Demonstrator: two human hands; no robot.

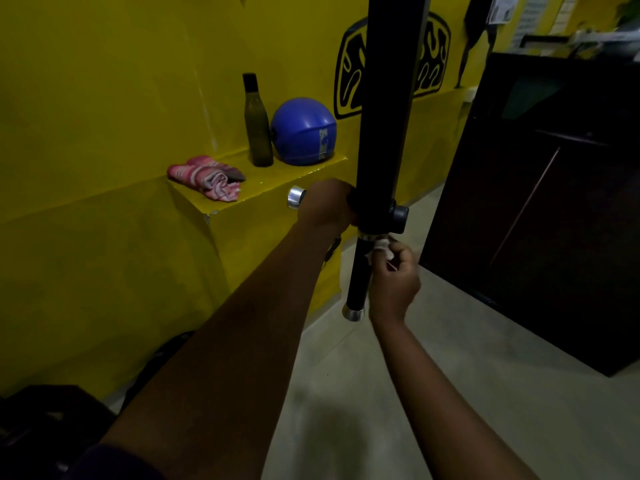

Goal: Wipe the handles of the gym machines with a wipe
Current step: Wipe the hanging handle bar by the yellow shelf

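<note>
Nearest, left forearm (pixel 225 341) stretched forward; left hand (pixel 325 206) clenched round black horizontal machine handle with chrome end cap (pixel 296 197). Right hand (pixel 393 275) raised, fingers curled, pinching crumpled white wipe (pixel 381 245) against top of black vertical handle with chrome tip (pixel 356 278).

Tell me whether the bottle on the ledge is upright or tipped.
Upright: the bottle stands on its base on the yellow ledge, cap uppermost.

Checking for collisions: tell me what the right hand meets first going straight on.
Likely the vertical black handle, near its upper silver ring; the wipe in the right hand seems to touch it. Depth unclear.
</note>
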